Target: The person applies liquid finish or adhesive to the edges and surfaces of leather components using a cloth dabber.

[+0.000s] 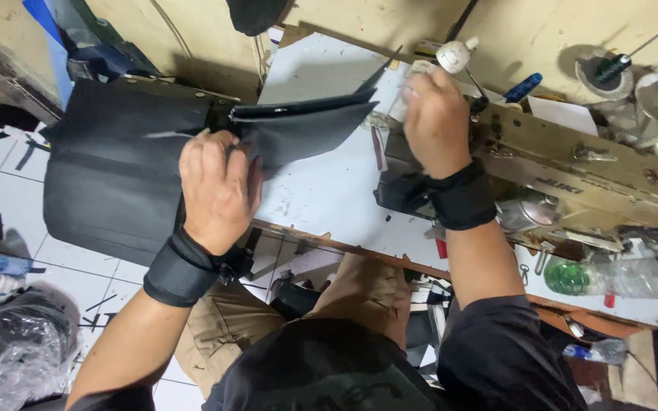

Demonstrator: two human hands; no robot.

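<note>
— Now, where is the black sheet (192,144) placed relative to the hands?

— It is laid across the desk (321,190), long axis from nine to three o'clock. It is pinched by the left hand (218,186) at its middle; the right hand (436,122), at three o'clock, is closed by the sewing machine (573,171), grip unclear.

two hands (218,186); one plastic bottle (618,278)
</note>
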